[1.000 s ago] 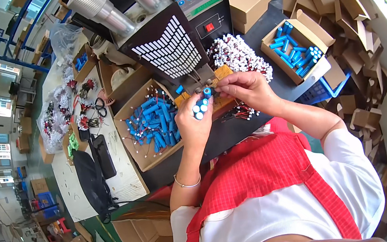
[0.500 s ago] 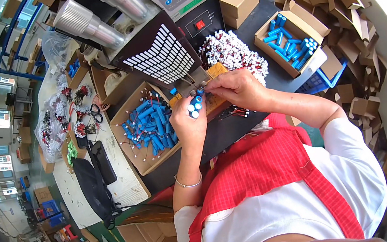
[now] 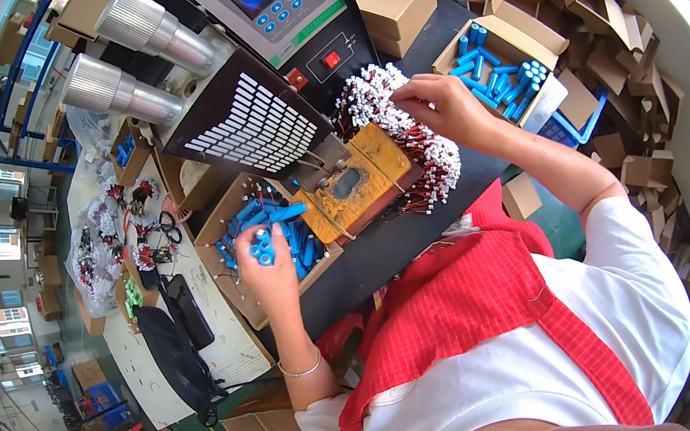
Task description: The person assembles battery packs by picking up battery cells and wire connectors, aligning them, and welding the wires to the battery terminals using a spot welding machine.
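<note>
My left hand (image 3: 269, 270) is closed around several blue battery cells (image 3: 262, 249), their ends facing up. It hovers at the near left part of an open cardboard box of blue cells with wire leads (image 3: 288, 215). My right hand (image 3: 449, 108) reaches over a heap of white connectors with red and black wires (image 3: 374, 92). Its thumb and fingers are pinched together at the heap, and what lies between them is hidden. Between my hands is a yellow block (image 3: 371, 178) with a dark, worn patch, under the spot welder's electrodes (image 3: 315, 162).
The spot welder (image 3: 253, 123) with a screen panel stands at the back. A cardboard box of blue cells (image 3: 508, 60) sits at right, beside a pile of empty cartons (image 3: 595, 48). A phone (image 3: 188, 308) and black bag (image 3: 172, 354) lie at left.
My hands have parted from under the electrodes. The left moved left with the cells to the cardboard box; the right moved up and right to the connector heap. The yellow block is uncovered.
</note>
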The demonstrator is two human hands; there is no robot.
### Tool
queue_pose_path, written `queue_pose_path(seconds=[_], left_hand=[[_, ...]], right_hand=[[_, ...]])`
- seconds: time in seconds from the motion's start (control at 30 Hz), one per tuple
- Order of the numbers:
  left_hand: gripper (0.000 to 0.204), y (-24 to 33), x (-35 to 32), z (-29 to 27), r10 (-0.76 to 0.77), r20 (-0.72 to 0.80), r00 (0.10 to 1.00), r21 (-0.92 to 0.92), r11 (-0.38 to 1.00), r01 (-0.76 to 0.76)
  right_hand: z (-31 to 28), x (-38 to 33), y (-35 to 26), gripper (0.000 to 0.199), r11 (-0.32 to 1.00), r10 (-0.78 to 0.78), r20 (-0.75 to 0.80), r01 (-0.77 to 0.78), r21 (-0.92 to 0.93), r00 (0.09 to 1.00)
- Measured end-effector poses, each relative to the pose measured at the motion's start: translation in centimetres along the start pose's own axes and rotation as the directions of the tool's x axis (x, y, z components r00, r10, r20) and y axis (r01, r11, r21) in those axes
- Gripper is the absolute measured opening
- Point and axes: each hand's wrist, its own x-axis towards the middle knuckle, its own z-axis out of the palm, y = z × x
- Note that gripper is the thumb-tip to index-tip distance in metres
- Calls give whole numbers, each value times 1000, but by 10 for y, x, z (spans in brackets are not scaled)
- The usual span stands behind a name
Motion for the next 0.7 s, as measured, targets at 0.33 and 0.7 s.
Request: queue_pose_path(seconds=[0.33,0.7], left_hand=[[21,-10,-3,-30,169,219,961,312,921,-233],[29,38,-16,-17,-160,319,934,-522,793,314]], right_hand=[[31,2,44,15,939,63,226,18,-343,972],[-40,-36,12,10,938,338,62,-341,59,939]])
